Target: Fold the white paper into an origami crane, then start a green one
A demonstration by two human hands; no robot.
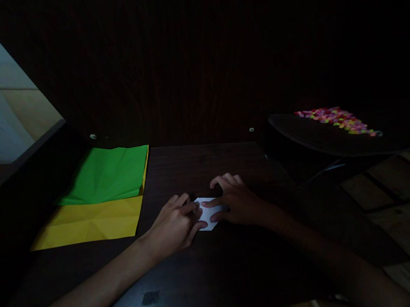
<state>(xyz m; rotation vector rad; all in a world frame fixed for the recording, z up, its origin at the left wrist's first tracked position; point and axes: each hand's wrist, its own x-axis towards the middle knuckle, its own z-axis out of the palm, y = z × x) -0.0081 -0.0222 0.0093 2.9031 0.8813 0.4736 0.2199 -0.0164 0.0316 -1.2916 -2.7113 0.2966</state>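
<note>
Both hands press flat, fingers spread: left hand (173, 225) and right hand (236, 201) pin a small white folded paper (208, 215) between their fingertips, holding its creases down.

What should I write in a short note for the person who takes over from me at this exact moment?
Left hand: flat on the small white paper, fingers pressing its left edge.
Right hand: pressing the right side of the same paper, thumb across it.
The paper lies on the dark wooden table, already folded into a small angular shape; how many folds it has I cannot tell in this dim light.
A green sheet lies on a yellow sheet at the left, both creased, lying open.
Small colourful pieces sit on a dark surface at the right.
</note>
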